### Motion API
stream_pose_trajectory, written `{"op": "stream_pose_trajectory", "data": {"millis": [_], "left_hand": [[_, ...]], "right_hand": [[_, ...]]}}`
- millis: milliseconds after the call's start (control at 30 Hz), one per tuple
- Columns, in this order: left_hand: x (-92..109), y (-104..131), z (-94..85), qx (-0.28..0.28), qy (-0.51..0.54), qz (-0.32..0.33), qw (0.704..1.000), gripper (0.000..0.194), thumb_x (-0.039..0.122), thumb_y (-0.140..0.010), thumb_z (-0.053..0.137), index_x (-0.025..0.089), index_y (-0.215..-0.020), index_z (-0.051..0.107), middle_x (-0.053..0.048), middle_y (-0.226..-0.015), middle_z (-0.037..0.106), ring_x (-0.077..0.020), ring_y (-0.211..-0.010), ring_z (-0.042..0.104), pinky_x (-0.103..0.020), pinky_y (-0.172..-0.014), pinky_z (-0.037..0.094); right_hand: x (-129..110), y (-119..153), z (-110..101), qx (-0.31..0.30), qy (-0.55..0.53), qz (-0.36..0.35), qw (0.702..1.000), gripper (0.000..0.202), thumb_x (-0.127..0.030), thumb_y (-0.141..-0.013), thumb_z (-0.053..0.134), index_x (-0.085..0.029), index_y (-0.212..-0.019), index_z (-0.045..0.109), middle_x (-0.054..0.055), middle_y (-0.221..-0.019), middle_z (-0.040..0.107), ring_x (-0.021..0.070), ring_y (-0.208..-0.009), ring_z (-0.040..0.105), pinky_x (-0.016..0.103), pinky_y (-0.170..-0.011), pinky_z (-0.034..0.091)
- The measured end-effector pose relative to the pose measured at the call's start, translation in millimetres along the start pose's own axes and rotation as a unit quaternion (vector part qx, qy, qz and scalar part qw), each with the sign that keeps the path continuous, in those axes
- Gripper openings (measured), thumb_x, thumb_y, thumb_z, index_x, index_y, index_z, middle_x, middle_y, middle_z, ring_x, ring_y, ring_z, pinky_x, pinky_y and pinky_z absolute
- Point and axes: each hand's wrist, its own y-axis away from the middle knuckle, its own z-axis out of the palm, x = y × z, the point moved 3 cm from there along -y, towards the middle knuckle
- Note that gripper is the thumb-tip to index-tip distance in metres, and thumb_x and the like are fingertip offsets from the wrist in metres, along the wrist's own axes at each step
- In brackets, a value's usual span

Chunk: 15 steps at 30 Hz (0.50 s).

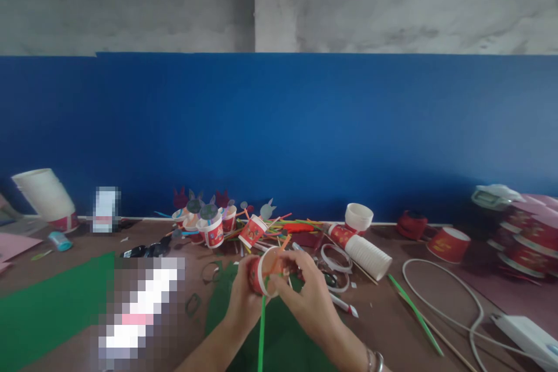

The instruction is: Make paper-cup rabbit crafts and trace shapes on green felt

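Paper cup (254,276), red with a white rim, is held above a dark green sheet (222,318), mouth tipped toward the right hand (308,282). The left hand (244,289) is closed around its wall; the right has bent fingers at the mouth, though whether they pinch anything cannot be told. An orange strip (285,243) pokes up past the rim, and a long green strip (262,334) hangs below the cup, so the strips seem partly fitted, and the long loose end suggests that fastening or trimming remains. No eared cutout shows on this cup, unlike the decorated cups (213,233) grouped beyond the left hand, which look further along. A tilted cup (253,231) leans near them, with a heap of coloured strips (300,225) beside it, and a nested cup stack (368,253) lies on its side to the right, apparently unworked. For moving, the blue partition (279,128) closes the far edge and the clutter in front of it leaves little reach forward. More room lies toward the near side and on the brown tabletop (375,317) at right, before a loose green stick (418,319) and the looping white cable (436,261).
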Motion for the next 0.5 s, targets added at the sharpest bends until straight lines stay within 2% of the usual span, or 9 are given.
{"op": "stream_pose_trajectory", "data": {"millis": [100,167,267,367,433,500], "left_hand": [[12,-1,0.3,-0.053,0.022,0.064,0.996,0.059,0.026,-0.065,0.07,0.021,-0.116,0.042,-0.008,-0.111,0.057,-0.0239,-0.099,0.058,-0.037,-0.085,0.047],[19,-1,2.1,-0.103,0.028,0.078,0.991,0.057,0.022,-0.064,0.069,0.02,-0.115,0.044,-0.007,-0.109,0.057,-0.0242,-0.1,0.057,-0.038,-0.086,0.047],[20,-1,4.7,-0.139,0.061,0.034,0.988,0.052,0.021,-0.064,0.067,0.019,-0.111,0.046,-0.006,-0.103,0.061,-0.0227,-0.093,0.059,-0.036,-0.082,0.048],[15,2,9.4,-0.18,0.13,-0.017,0.975,0.056,0.021,-0.062,0.07,0.019,-0.112,0.046,-0.006,-0.102,0.063,-0.0222,-0.091,0.06,-0.034,-0.081,0.049],[13,5,12.4,-0.209,0.147,-0.04,0.966,0.058,0.02,-0.059,0.072,0.019,-0.112,0.047,-0.006,-0.101,0.064,-0.0228,-0.091,0.061,-0.034,-0.08,0.049],[14,7,14.6,-0.236,0.14,-0.051,0.96,0.06,0.019,-0.057,0.074,0.019,-0.111,0.049,-0.006,-0.099,0.064,-0.0233,-0.09,0.061,-0.034,-0.079,0.049]], "right_hand": [[0,-3,2,-0.05,0.026,-0.035,0.998,0.014,-0.014,-0.075,0.059,-0.021,-0.085,0.066,0.002,-0.075,0.065,0.0186,-0.073,0.054,0.034,-0.075,0.042],[-2,-3,2,-0.073,0.04,-0.065,0.994,0.019,-0.011,-0.076,0.057,-0.022,-0.086,0.068,0.002,-0.073,0.066,0.0191,-0.074,0.053,0.035,-0.075,0.041],[-1,-4,-2,-0.079,0.012,-0.05,0.996,0.016,-0.018,-0.078,0.057,-0.022,-0.089,0.068,0.002,-0.075,0.067,0.0193,-0.074,0.054,0.034,-0.073,0.042],[8,-10,-8,-0.017,-0.059,0.026,0.998,0.02,-0.03,-0.084,0.051,-0.02,-0.09,0.067,0.006,-0.084,0.066,0.0192,-0.078,0.056,0.031,-0.071,0.044],[17,-14,-9,0.004,-0.086,0.061,0.994,0.023,-0.033,-0.084,0.05,-0.019,-0.09,0.068,0.007,-0.091,0.065,0.0207,-0.085,0.058,0.031,-0.073,0.045],[23,-17,-6,-0.021,-0.112,0.072,0.991,0.024,-0.036,-0.08,0.056,-0.02,-0.091,0.069,0.008,-0.097,0.064,0.0226,-0.093,0.058,0.033,-0.077,0.046]]}}
